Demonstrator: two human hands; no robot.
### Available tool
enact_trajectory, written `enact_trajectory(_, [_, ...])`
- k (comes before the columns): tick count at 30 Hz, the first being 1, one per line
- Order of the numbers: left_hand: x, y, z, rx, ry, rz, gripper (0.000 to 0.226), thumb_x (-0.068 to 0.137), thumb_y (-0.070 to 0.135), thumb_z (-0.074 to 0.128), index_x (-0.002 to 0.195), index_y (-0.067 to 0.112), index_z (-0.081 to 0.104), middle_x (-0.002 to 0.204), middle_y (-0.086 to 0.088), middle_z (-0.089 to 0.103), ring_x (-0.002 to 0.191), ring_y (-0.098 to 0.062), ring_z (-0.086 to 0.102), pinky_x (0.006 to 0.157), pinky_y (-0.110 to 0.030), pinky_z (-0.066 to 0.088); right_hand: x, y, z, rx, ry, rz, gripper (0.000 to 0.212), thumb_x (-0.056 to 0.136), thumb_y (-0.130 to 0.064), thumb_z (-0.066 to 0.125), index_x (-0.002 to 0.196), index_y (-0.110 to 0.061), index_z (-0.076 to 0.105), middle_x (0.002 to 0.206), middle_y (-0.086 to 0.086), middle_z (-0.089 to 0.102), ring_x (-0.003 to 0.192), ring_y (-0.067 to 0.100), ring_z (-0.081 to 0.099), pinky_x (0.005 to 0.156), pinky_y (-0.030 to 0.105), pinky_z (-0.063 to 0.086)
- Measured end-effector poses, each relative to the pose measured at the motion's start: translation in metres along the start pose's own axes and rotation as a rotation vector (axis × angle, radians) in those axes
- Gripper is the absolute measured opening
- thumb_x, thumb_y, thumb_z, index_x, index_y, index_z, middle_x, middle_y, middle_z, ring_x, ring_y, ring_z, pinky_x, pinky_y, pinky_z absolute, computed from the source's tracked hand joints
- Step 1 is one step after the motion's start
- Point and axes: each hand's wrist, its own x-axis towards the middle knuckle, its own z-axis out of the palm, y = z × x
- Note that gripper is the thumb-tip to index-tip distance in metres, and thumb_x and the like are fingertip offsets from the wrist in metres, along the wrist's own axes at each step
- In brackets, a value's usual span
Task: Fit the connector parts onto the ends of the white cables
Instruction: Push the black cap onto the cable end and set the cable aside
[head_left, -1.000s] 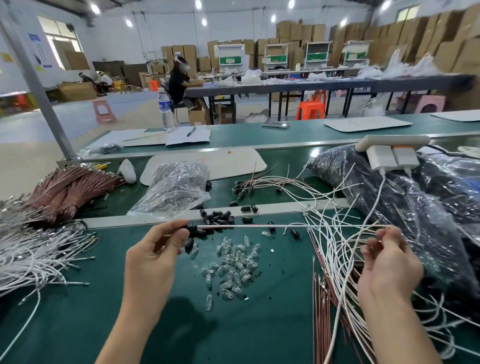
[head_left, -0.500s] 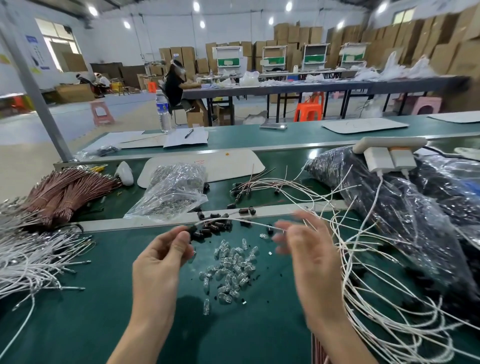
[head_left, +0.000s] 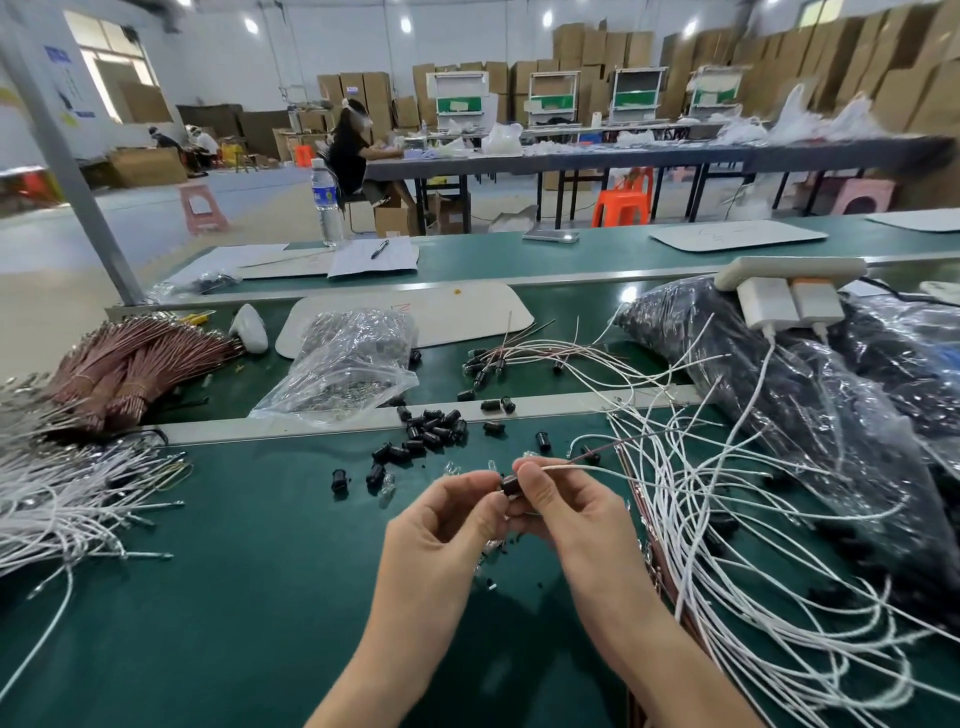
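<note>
Just before the scattered black plastic caps (head_left: 434, 423), left hand (head_left: 441, 525) pinches a small black cylindrical connector (head_left: 510, 486), right hand (head_left: 566, 514) the thin white cable (head_left: 597, 467) near its end. Pushed askew (limp wire), it could buckle.

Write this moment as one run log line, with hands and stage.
left hand: pinches black connector part | right hand: pinches white cable | stage: joining, seating unclear

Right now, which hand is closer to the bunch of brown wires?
The left. The brown wires lie up and left of the left hand; the right hand sits on its other side, farther away.
</note>
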Motion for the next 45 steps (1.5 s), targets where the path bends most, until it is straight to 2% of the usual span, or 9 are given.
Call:
enact_trajectory(3, [-0.004, -0.003, 0.001, 0.208, 0.031, 0.107, 0.008, 0.086, 0.021, 0.072, 0.095, 0.021, 0.074, 0.088, 0.003, 0.078, 0.083, -0.014, 0.074, 0.074, -0.02, 0.057, 0.001, 0.002, -0.001, 0.006, 0.021, 0.013, 0.036, 0.079, -0.038, 0.072, 0.092, -0.005, 0.074, 0.081, 0.012, 0.075, 0.073, 0.018, 0.072, 0.067, 0.023, 0.058])
enact_trajectory(7, [-0.006, -0.008, -0.002, 0.531, 0.054, 0.343, 0.021, 0.091, 0.008, 0.071, 0.098, 0.028, 0.071, 0.09, 0.017, 0.073, 0.083, -0.007, 0.071, 0.073, -0.016, 0.055, 0.001, 0.004, 0.0, 0.036, 0.031, 0.045, 0.046, 0.08, -0.044, 0.071, 0.095, 0.0, 0.069, 0.082, 0.014, 0.074, 0.074, 0.018, 0.07, 0.067, 0.023, 0.058])
enact_trajectory(10, [-0.004, -0.01, -0.004, 0.587, 0.07, 0.428, 0.018, 0.091, 0.011, 0.07, 0.098, 0.028, 0.07, 0.092, 0.015, 0.07, 0.084, -0.009, 0.07, 0.073, -0.016, 0.053, 0.0, 0.004, 0.002, 0.13, -0.019, 0.08, 0.048, 0.074, -0.046, 0.073, 0.097, -0.005, 0.065, 0.082, 0.013, 0.074, 0.074, 0.018, 0.07, 0.065, 0.021, 0.056])
enact_trajectory(13, [-0.001, -0.008, -0.007, 0.627, 0.088, 0.504, 0.015, 0.091, 0.018, 0.068, 0.101, 0.029, 0.072, 0.094, 0.018, 0.067, 0.085, -0.006, 0.068, 0.072, -0.01, 0.049, 0.001, 0.005, 0.001, 0.167, -0.095, 0.1, 0.053, 0.068, -0.037, 0.081, 0.11, -0.01, 0.062, 0.087, 0.008, 0.075, 0.083, 0.018, 0.073, 0.071, 0.021, 0.057])
enact_trajectory(18, [0.0, -0.008, -0.009, 0.482, 0.016, 0.352, 0.019, 0.091, 0.027, 0.065, 0.109, 0.031, 0.07, 0.098, 0.015, 0.072, 0.094, -0.008, 0.07, 0.079, -0.015, 0.053, 0.005, 0.004, -0.004, 0.233, -0.084, 0.139, 0.05, 0.069, -0.021, 0.081, 0.115, -0.008, 0.063, 0.095, 0.016, 0.075, 0.086, 0.023, 0.074, 0.074, 0.023, 0.058])
enact_trajectory(25, [0.0, -0.005, -0.014, 0.462, 0.028, 0.244, 0.009, 0.091, 0.044, 0.062, 0.094, 0.04, 0.069, 0.08, 0.013, 0.073, 0.073, -0.008, 0.068, 0.066, -0.016, 0.052, 0.005, 0.003, -0.004, 0.285, -0.103, 0.177, 0.051, 0.073, -0.014, 0.075, 0.121, -0.007, 0.058, 0.093, 0.017, 0.076, 0.085, 0.021, 0.075, 0.073, 0.022, 0.058])
enact_trajectory(33, [-0.001, -0.006, -0.01, 0.396, 0.011, 0.175, 0.018, 0.096, 0.045, 0.056, 0.089, 0.034, 0.067, 0.076, 0.002, 0.072, 0.07, -0.02, 0.066, 0.066, -0.037, 0.055, 0.003, 0.004, -0.006, 0.202, -0.132, 0.163, 0.046, 0.07, -0.017, 0.081, 0.113, -0.01, 0.065, 0.098, 0.021, 0.075, 0.091, 0.027, 0.075, 0.076, 0.023, 0.058])
enact_trajectory(39, [-0.001, -0.004, -0.01, 0.388, 0.003, 0.157, 0.019, 0.097, 0.044, 0.054, 0.088, 0.033, 0.067, 0.075, 0.003, 0.073, 0.067, -0.015, 0.065, 0.063, -0.032, 0.054, 0.002, 0.004, -0.006, 0.103, -0.157, 0.134, 0.047, 0.072, -0.018, 0.08, 0.116, -0.016, 0.064, 0.095, 0.016, 0.076, 0.09, 0.024, 0.075, 0.077, 0.022, 0.057])
enact_trajectory(45, [-0.002, -0.006, -0.01, 0.479, -0.015, 0.204, 0.019, 0.099, 0.046, 0.052, 0.089, 0.035, 0.064, 0.074, 0.005, 0.07, 0.063, -0.017, 0.064, 0.061, -0.036, 0.053, 0.001, 0.004, -0.004, -0.034, -0.132, 0.079, 0.04, 0.075, -0.026, 0.077, 0.112, -0.019, 0.065, 0.084, 0.008, 0.074, 0.077, 0.019, 0.071, 0.074, 0.024, 0.058])
